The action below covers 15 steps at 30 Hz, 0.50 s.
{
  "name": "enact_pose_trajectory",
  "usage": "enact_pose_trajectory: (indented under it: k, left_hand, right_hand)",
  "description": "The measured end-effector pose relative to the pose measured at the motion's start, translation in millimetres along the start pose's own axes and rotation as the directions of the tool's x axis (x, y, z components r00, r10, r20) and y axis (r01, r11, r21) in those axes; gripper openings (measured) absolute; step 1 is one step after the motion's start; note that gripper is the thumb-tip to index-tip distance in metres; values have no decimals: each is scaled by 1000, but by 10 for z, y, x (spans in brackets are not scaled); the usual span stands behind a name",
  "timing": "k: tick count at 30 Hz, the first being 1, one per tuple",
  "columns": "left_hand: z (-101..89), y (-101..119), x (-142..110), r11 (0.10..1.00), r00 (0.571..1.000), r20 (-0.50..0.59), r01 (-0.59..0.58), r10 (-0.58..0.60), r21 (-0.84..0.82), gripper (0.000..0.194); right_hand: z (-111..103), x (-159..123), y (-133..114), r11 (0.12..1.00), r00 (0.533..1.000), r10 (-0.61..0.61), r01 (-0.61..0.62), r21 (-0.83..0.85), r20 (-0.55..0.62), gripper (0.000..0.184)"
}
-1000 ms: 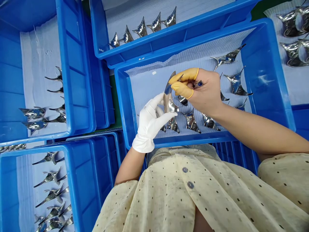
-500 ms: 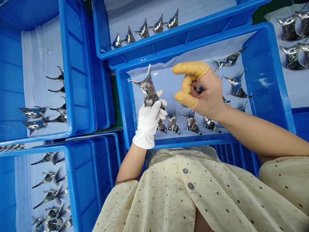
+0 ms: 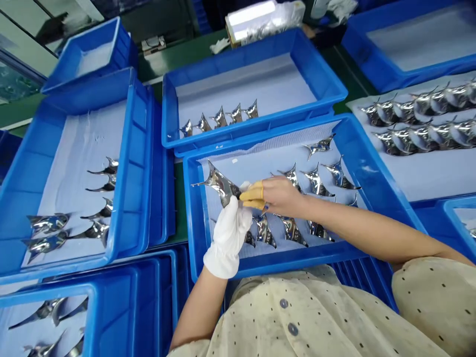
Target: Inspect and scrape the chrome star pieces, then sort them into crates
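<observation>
A shiny, mirror-finished metal part (image 3: 220, 182) with curved, pointed prongs is held over the tray by my left hand (image 3: 230, 238), which wears a white glove. Its prongs point up and left. My right hand (image 3: 273, 195) has yellow finger covers, and its fingers close on the lower right end of the same part. A small dark blue thing (image 3: 265, 208) shows under the right fingers; its kind is not clear. Beneath both hands is a blue plastic tray (image 3: 386, 183) lined with white sheet, where several like metal parts (image 3: 292, 230) lie in rows.
Behind stands another blue tray (image 3: 256, 130) with several metal parts along its near side. Stacked blue trays (image 3: 128, 198) with more parts are on the left. At right, rows of metal parts (image 3: 420, 141) lie on white sheet. A white-topped box (image 3: 253, 20) sits at the back.
My right hand has moved left and down, from apart with thumb and forefinger spread to closed on the metal part. The part tilts further left. The camera view has tipped upward.
</observation>
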<state>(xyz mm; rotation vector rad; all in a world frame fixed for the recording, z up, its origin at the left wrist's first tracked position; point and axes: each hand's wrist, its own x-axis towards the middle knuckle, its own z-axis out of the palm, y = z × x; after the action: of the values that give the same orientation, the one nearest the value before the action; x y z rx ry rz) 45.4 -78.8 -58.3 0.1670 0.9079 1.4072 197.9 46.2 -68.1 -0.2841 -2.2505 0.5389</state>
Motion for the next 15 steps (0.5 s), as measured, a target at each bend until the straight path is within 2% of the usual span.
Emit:
enact_pose_trajectory:
  k: [2,3,4,6,8,9,11,13,15]
  left_hand:
    - [-24,14,-53,999,1000,27,-10,8,53,40]
    - [-38,23,-80,997,1000,20,-14,13,80,45]
    - [-53,31,-102,995,1000,3,-19,19,100,49]
    - [-79,37,-129,993,998,-34,-39,43,114,50]
    - [-99,29,-133,991,997,-45,-60,66,123,48]
    - [-107,22,-131,990,997,-43,-63,69,124,48]
    - [-118,9,-126,990,997,-44,-59,65,124,47]
    - [-128,4,-127,990,997,-55,-47,54,132,45]
    - [-141,7,-133,990,997,-67,-30,40,137,42]
  right_hand:
    - [-266,212,286,991,988,122,-126,-35,-98,14]
    - [-439,336,489,967,960,230,-244,-74,-159,13]
    - [-622,459,723,923,911,328,-365,-121,-248,14]
    - [-955,661,1231,761,785,493,-598,-252,-375,15]
    - [-1168,771,1691,644,727,596,-687,-337,-341,14]
    - [-1218,791,1872,617,707,637,-707,-346,-308,11]
    - [-1220,793,2119,608,696,671,-713,-348,-253,22]
    - [-1157,782,2237,617,697,685,-709,-341,-210,31]
    - [-1104,791,2280,615,689,705,-712,-339,-168,28]
